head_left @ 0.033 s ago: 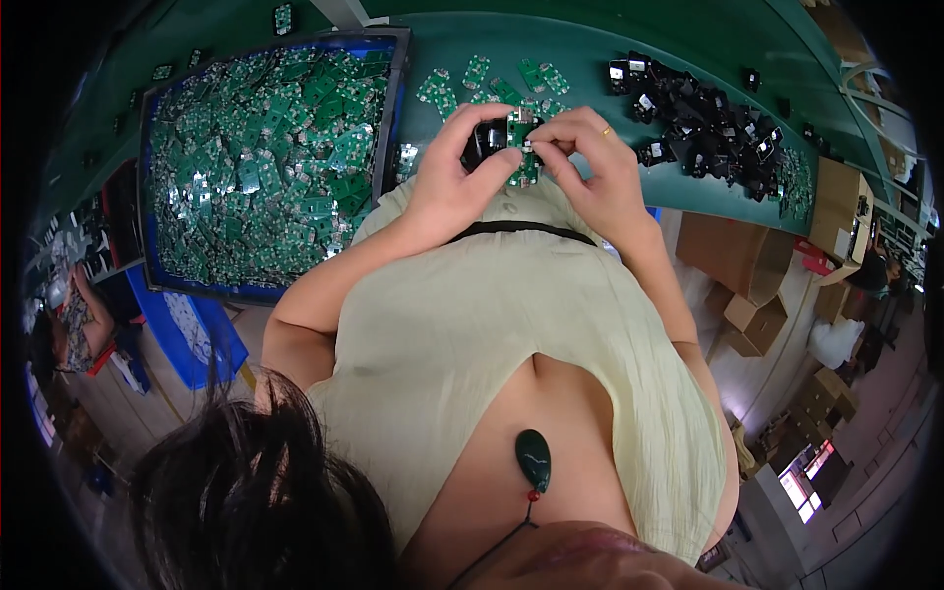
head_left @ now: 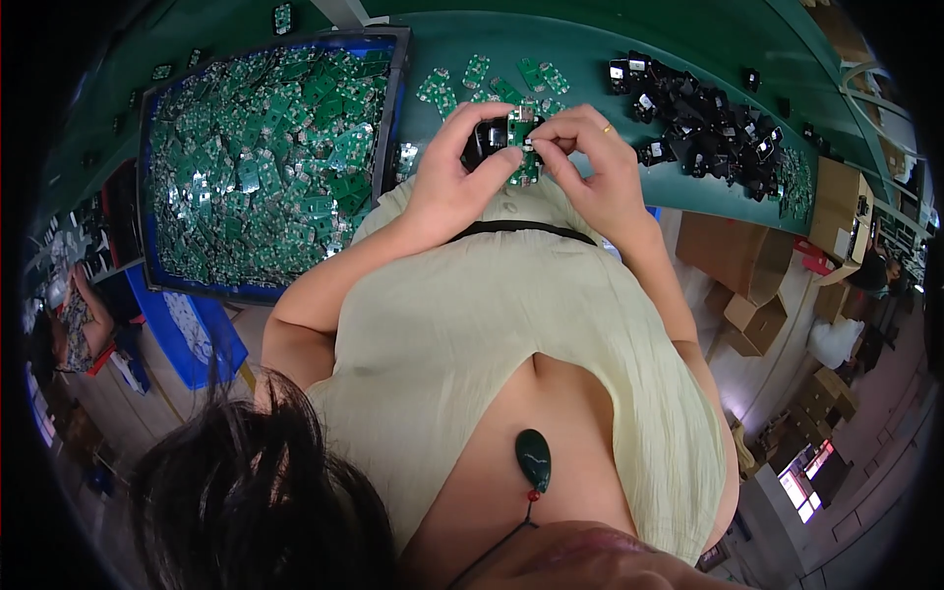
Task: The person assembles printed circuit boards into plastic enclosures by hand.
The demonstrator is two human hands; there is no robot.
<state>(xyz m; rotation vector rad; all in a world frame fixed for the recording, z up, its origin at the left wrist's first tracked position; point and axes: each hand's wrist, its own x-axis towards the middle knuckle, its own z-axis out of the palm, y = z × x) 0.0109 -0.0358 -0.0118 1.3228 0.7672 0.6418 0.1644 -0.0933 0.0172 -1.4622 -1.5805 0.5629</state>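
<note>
Close in front of my waist, my left hand (head_left: 458, 179) grips a glossy black plastic housing (head_left: 482, 144) with a green circuit board (head_left: 520, 120) at its right side. The left thumb presses on the board, and the fingers curl around the far edge of the housing. My right hand (head_left: 597, 162) is closed in a pinch at the board's right edge, thumb and forefinger nearly together beside a tiny white part. What sits between those fingertips is too small to make out. Several loose circuit boards (head_left: 476, 71) lie on the green table just beyond my hands.
A blue-lined, dark-rimmed tray (head_left: 393, 98) heaped with circuit boards stands at the left. To the right lies a pile of black housings (head_left: 708, 138), with small boards (head_left: 795, 182) near it. Cardboard boxes (head_left: 733, 251) stand beyond the table's right edge. Another person (head_left: 77, 320) sits far left.
</note>
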